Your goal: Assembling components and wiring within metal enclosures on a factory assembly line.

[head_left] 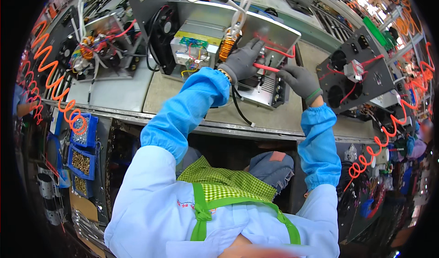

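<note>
Gloved left hand and right hand pinch a red wire, its ends seemingly hidden inside the chassis.

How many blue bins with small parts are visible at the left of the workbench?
3: blue bins stacked below the bench's left edge, top, middle, bottom. More may be hidden below.

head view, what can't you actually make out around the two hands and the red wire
- Head view: where the red wire ends; the left hand covers one end, the right hand the other.
- Head view: fingertips of both hands, curled out of sight behind the gloves.
- Head view: terminals on the metal chassis, too small to tell.
- Head view: blue parts bins near the rim, contents blurred and bent.
</note>
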### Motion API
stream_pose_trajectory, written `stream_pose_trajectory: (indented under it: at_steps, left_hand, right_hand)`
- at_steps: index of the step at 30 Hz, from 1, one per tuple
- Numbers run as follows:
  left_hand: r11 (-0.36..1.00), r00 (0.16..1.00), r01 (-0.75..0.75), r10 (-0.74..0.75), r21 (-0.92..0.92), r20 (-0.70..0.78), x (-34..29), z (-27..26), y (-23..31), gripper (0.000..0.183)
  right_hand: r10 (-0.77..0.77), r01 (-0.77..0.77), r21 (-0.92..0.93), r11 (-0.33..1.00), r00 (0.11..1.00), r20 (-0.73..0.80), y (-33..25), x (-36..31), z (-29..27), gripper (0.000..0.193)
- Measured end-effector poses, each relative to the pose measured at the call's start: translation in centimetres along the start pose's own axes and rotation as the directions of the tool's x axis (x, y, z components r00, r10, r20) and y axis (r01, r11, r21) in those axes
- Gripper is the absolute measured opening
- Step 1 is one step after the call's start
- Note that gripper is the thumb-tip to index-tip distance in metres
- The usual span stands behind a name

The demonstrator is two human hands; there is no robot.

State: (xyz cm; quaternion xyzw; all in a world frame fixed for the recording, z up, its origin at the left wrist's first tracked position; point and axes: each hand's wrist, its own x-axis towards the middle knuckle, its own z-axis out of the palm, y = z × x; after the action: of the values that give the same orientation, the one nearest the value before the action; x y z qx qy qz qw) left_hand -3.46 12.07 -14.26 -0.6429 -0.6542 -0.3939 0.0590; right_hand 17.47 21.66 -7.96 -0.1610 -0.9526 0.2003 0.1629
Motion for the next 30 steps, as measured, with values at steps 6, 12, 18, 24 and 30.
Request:
stream_pose_trajectory:
  at_steps: [6, 12, 18, 24, 30]
  left_hand:
    - [0.978, 0.998, 0.035, -0.046, -0.206, -0.048, 1.4, 0.9, 1.0, 0.058]
    - [0.911, 0.999, 0.015, -0.031, -0.412, -0.033, 2.4, 1.8, 3.1, 0.047]
    - [0.935, 0.995, -0.048, 0.015, -0.351, -0.098, 2.6, 2.4, 3.1, 0.041]
    - [0.929, 0.959, -0.226, 0.16, -0.293, -0.234, 2.2, 2.2, 1.5, 0.038]
    - [0.938, 0.926, -0.324, 0.287, -0.124, -0.246, -5.0, -3.6, 6.8, 0.066]
  right_hand:
    - [0.328, -0.137, 0.518, 0.844, 0.897, -0.297, 1.0, 2.6, 5.0, 0.037]
    - [0.651, 0.109, 0.994, -0.03, 0.756, -0.063, -1.7, 4.6, 7.7, 0.038]
    - [0.754, 0.156, 0.987, -0.03, 0.652, -0.08, 5.9, 0.2, 6.5, 0.037]
    - [0.428, -0.254, 0.477, 0.841, 0.853, -0.3, 6.6, 3.2, 10.8, 0.035]
    - [-0.003, -0.08, -0.169, 0.982, 0.897, -0.442, 8.7, 0.3, 11.8, 0.051]
